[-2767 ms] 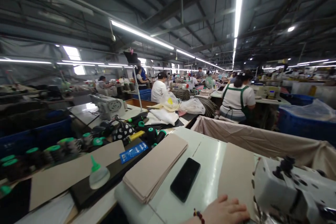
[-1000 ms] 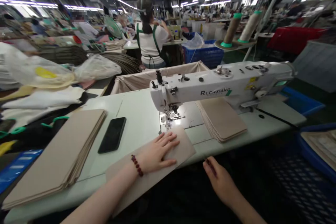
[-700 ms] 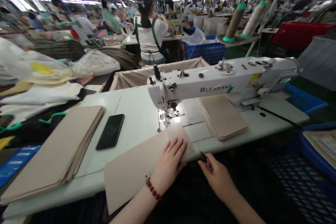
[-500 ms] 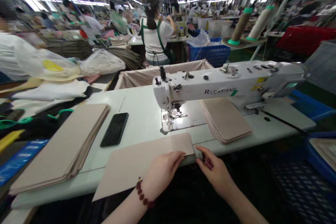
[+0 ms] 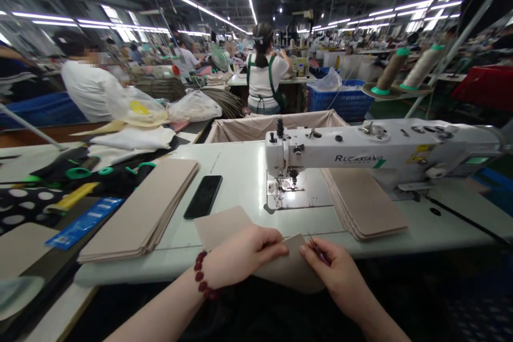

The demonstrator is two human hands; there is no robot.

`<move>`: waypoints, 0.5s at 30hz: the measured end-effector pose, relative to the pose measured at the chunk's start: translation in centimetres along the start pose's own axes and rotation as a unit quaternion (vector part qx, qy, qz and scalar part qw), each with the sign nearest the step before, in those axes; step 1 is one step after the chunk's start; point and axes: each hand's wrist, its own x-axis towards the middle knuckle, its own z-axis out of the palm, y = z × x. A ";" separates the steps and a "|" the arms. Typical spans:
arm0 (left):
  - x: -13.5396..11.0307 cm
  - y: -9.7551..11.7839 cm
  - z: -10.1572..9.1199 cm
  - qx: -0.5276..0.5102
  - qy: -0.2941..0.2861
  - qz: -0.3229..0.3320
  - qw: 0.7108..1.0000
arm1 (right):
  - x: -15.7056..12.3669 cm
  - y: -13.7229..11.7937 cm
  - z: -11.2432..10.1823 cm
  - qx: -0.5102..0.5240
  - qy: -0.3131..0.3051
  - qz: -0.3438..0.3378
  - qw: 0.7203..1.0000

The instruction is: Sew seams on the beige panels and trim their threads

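Observation:
A beige fabric panel (image 5: 292,273) is bent at the table's front edge, one end lying on the tabletop and another part hanging below my hands. My left hand (image 5: 246,254), with a dark red bead bracelet at the wrist, is closed, pinching the panel's edge between thumb and fingers. Closed around small thread snips (image 5: 318,251), my right hand (image 5: 339,270) is at the panel's right edge; the snips' tips point up and left, and their handles are mostly hidden by the fingers. Behind both hands stands a white sewing machine (image 5: 320,152).
A stack of beige panels (image 5: 138,214) lies at the left, beside a black phone (image 5: 203,196). Another stack (image 5: 368,206) sits under the machine arm. Thread cones (image 5: 390,72) stand at the back right. A blue ruler-like packet (image 5: 84,223) lies far left. Several people work beyond.
The panel has turned and folded, its right part now bent down over the table edge. My right hand has brought the snips against its edge. The view has swung left.

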 end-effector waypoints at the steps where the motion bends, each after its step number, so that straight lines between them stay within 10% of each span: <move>1: -0.2 -0.3 -0.4 0.004 -0.007 0.000 1.000 | 0.0 0.1 -0.4 0.011 0.013 0.003 1.000; 7: -2.7 -4.6 -4.7 0.002 -0.018 -0.050 0.999 | -0.6 1.3 -5.1 0.158 0.168 0.093 0.969; 15: -5.3 -8.8 -5.8 -0.157 0.005 -0.104 0.982 | -1.6 2.2 -6.3 0.217 0.192 0.132 0.948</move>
